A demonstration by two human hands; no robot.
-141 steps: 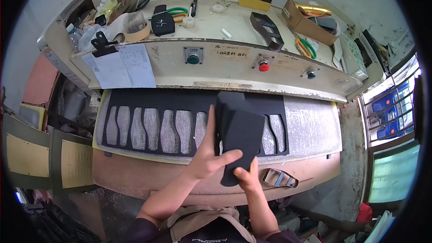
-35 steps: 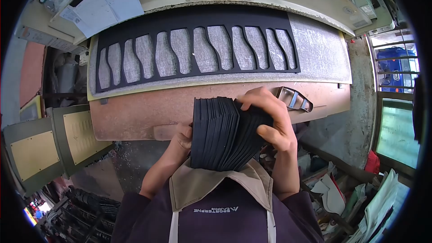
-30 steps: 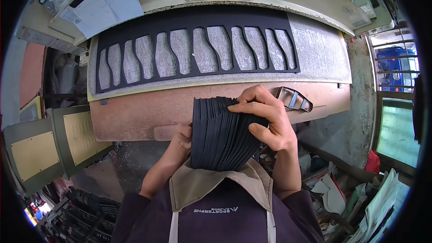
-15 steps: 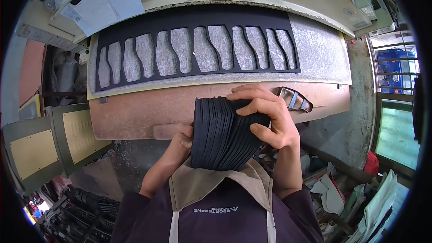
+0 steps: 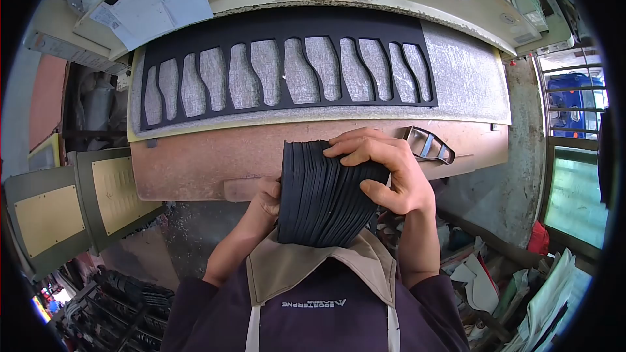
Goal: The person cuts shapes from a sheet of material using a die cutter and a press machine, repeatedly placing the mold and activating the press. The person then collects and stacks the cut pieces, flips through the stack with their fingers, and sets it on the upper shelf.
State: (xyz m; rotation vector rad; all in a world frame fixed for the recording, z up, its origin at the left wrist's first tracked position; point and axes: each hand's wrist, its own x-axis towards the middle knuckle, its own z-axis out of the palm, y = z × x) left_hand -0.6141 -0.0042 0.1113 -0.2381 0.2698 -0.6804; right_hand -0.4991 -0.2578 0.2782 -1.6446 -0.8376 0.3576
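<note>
On the near side of the black sheet [image 5: 293, 25], the person holds a stack of black pieces [image 5: 310, 195], edges upward. The left hand [image 5: 266, 199] bears on its left face, but most fingers are hidden, so their grip cannot be told; the right hand [image 5: 399, 179] is spread, fingers curved over the top edges, thumb apart. Handling it well likely wants even, light pressure—too much could bow the slanting right-hand pieces. Counted: one stack, its pieces too tightly packed to number; one sheet with twelve openings; one metal frame [image 5: 427, 146] off its near right corner.
</note>
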